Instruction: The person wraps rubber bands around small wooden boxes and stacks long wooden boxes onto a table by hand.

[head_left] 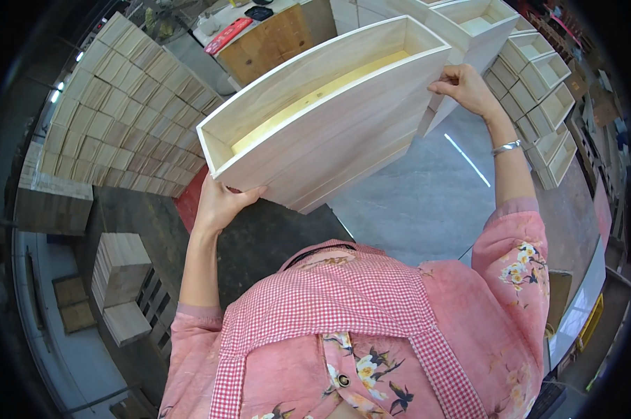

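Both hands, left hand (pixel 221 202) and right hand (pixel 464 87), grip the wooden box (pixel 329 126) ends

Wooden box (pixel 329 112) held between stacked panels (pixel 120 105) left, stacked boxes (pixel 539 91) right.

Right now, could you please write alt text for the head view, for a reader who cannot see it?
A person holds a long, open wooden box by its two ends, left hand at the near end and right hand at the far end. Stacks of wooden boards stand at the left, and similar empty boxes at the right.
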